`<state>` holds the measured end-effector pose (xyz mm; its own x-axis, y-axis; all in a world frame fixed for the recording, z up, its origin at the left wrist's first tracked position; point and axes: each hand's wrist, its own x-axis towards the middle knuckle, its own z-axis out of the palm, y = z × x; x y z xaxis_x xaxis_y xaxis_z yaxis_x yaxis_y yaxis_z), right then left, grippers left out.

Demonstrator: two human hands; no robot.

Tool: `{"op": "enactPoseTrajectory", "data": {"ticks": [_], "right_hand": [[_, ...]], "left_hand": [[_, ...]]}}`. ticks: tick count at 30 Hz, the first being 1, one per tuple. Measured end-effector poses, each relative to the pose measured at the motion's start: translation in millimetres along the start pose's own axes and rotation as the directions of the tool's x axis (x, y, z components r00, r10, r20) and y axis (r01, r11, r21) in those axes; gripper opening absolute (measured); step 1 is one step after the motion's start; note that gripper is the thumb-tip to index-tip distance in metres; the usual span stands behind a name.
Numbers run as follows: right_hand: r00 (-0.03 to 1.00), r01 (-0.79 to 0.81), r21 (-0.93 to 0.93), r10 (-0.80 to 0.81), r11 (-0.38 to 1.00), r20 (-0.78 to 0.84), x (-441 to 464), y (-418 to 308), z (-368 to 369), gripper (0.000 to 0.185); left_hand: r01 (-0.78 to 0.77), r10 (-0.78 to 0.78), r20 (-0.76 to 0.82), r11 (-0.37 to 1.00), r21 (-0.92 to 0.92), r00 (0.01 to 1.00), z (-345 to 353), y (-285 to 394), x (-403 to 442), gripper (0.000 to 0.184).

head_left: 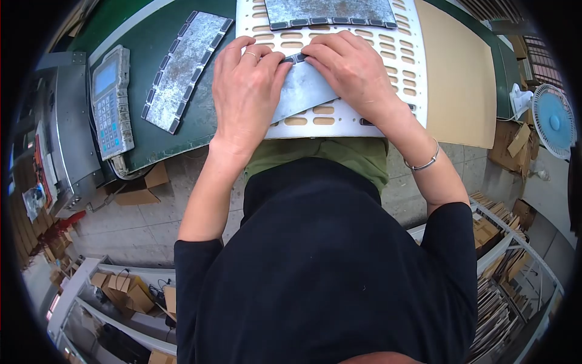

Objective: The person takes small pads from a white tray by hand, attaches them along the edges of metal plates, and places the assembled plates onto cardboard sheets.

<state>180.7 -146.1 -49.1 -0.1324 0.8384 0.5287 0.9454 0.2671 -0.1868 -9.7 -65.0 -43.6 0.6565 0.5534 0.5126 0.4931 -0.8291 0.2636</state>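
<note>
A bare metal plate [306,88] lies at a slant on a white slotted board [421,79], partly hidden by my hands. At its far edge sit small black rectangular pieces [295,59]. My left hand [247,85] is closed, its thumb and fingertips pressed on the left end of these pieces. From the other side, my right hand [354,70] pinches their right end. A second metal plate [330,8] with black pieces along its near edge rests at the top of the board. Another plate [188,70], lined with black pieces on both long sides, lies left of my left hand.
On the green table [200,124] at left stands a keypad device with a screen [111,100]. Brown cardboard [461,73] lies right of the board. A blue fan [553,121] stands at far right. Shelving racks with boxes [124,291] are behind me.
</note>
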Motion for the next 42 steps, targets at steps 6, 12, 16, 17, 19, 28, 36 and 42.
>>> {"op": "enactPoseTrajectory", "data": {"ticks": [6,12,16,17,19,28,36,42], "right_hand": [[0.999,-0.021,-0.032,0.022,0.999,0.048,3,-2,2,0.012],[0.995,-0.019,-0.039,0.023,0.999,0.098,4,-1,1,0.018],[0.998,0.011,-0.071,-0.006,0.997,0.066,1,2,8,0.014],[0.998,0.011,-0.064,-0.006,0.998,0.066,1,2,8,0.016],[0.998,0.009,-0.051,-0.005,0.999,0.06,0,3,8,0.018],[0.944,-0.324,0.2,0.329,0.925,0.008,-30,12,-86,0.025],[0.93,-0.362,-0.036,0.363,0.931,0.049,-120,20,-113,0.007],[0.975,-0.215,-0.105,0.219,0.971,0.024,-123,13,-104,0.01]], "left_hand": [[0.016,-0.017,0.006,1.0,0.02,1.0,0,3,1,0.015],[0.025,-0.026,0.034,0.999,0.028,0.999,-2,2,3,0.016],[0.023,-0.023,0.011,1.0,0.002,1.0,2,2,2,0.016],[0.021,-0.021,0.009,1.0,0.003,1.0,2,2,1,0.016],[0.011,-0.011,0.005,1.0,0.007,1.0,3,1,1,0.016],[-0.086,0.084,-0.118,0.996,-0.005,0.989,-24,30,1,0.014],[-0.256,0.288,0.095,0.931,-0.259,0.953,18,96,-14,0.012],[-0.387,0.396,0.229,0.918,-0.086,0.889,9,105,-2,0.01]]}}
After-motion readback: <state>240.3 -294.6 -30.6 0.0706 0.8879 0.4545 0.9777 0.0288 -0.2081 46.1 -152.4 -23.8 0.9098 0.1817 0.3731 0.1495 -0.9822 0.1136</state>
